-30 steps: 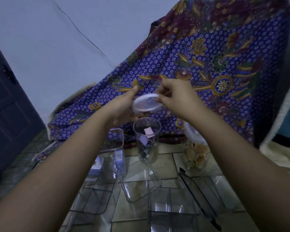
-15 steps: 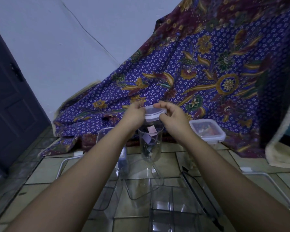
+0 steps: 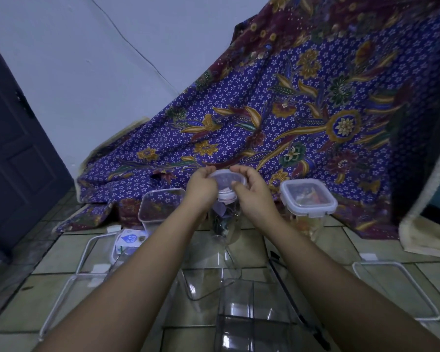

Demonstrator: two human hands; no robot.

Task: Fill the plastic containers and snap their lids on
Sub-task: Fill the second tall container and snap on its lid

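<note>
Clear round lid [image 3: 228, 178] pinched by left hand [image 3: 201, 188] and right hand [image 3: 253, 196] atop tall jar [image 3: 225, 219] at centre, lidded container [image 3: 308, 199] right, open container [image 3: 160, 207] left, batik cloth [image 3: 302, 110] far.

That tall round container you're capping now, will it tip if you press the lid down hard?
Probably tippy: the tall round container looks narrow for its height and stands on tile. Likely light too, since only a few small items show inside. Both hands, left hand and right hand, grip the round lid, so nothing steadies the body; press straight down.
</note>
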